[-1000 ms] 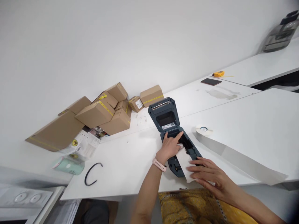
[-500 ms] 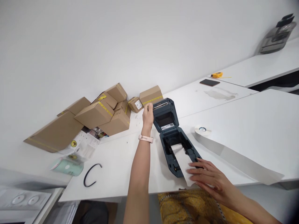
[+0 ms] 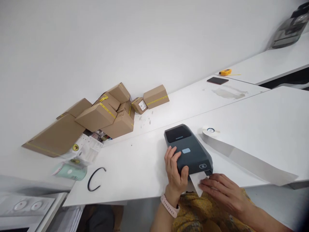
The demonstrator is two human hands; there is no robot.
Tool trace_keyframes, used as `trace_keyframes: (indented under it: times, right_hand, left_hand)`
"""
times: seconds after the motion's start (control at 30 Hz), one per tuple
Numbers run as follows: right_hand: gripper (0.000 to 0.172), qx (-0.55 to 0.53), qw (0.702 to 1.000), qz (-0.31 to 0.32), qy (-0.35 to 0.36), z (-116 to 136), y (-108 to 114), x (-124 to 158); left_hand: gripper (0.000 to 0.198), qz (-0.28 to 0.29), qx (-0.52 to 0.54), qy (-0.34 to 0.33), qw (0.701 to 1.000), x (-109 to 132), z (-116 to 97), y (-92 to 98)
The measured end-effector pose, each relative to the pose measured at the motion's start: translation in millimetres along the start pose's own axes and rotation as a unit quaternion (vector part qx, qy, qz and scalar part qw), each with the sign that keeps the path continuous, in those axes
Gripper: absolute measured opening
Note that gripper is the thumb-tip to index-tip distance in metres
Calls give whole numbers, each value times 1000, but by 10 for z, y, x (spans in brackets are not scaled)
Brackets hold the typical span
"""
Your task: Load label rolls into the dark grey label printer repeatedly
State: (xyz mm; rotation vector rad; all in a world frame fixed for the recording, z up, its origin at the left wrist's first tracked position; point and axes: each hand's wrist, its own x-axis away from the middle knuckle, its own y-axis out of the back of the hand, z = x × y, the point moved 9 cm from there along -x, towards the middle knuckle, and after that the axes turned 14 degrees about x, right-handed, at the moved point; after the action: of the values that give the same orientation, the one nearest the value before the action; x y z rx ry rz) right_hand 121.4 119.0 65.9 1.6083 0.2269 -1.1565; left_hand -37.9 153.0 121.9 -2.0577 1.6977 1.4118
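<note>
A dark blue-grey label printer [image 3: 193, 159] sits on the white table with its lid down. A white paper strip [image 3: 196, 182] sticks out of its front slot past the table edge. My left hand [image 3: 174, 172], with a pink band on the wrist, grips the printer's near left corner, fingers over the lid and thumb at the front. Beside the slot, my right hand [image 3: 223, 191] has its fingers closed on the strip's right side. The inside of the printer is hidden by the lid.
Right of the printer lies a label roll [image 3: 209, 131] with a long unwound strip [image 3: 241, 156]. Cardboard boxes [image 3: 96, 116] are piled against the wall at left. A black curved band [image 3: 90, 180] lies near the front edge. Farther back are a phone [image 3: 217, 80] and a yellow tape measure [image 3: 225, 72].
The printer's lid was raised with my left hand at it; now it is down and that hand lies lower on the printer. My right hand has stayed by the paper strip.
</note>
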Motion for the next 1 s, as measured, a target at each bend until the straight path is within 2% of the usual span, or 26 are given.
trace_keyframes:
  times: [0.17, 0.27, 0.33, 0.4, 0.5, 0.57, 0.67, 0.77, 0.83, 1.0]
  right_hand:
    - [28, -14, 1000, 16, 8, -20, -23, 125]
    - [32, -32, 999, -22, -24, -46, 110, 136]
    - [37, -45, 993, -54, -98, -171, 206, 94]
    - [36, -64, 970, -65, -224, -417, 204, 30]
    - [45, -144, 899, -26, -413, -798, -61, -53]
    - [55, -223, 852, 17, -473, -924, -322, -129]
    - [68, -289, 811, 61, -505, -983, -563, -184]
    - [74, -310, 791, 73, -522, -976, -609, -143]
    - [73, -315, 788, 74, -524, -957, -601, -121]
    - [75, -302, 799, 51, -518, -965, -585, -116]
  left_hand:
    - [41, 21, -44, 4, 999, 207, 51, -107]
    - [42, 24, -38, -1, 999, 311, 92, -137]
    - [43, 21, -21, 4, 1000, 370, 138, -153]
    - [45, 8, 0, 10, 1000, 409, 184, -158]
    - [44, -24, 21, 2, 999, 426, 222, -150]
    - [43, -39, 21, -7, 999, 426, 234, -154]
    - [43, -48, 16, -18, 999, 433, 242, -181]
    - [41, -59, 18, -20, 998, 461, 255, -205]
    - [40, -65, 18, -20, 998, 477, 276, -217]
    - [38, -60, 13, -35, 997, 435, 296, -199]
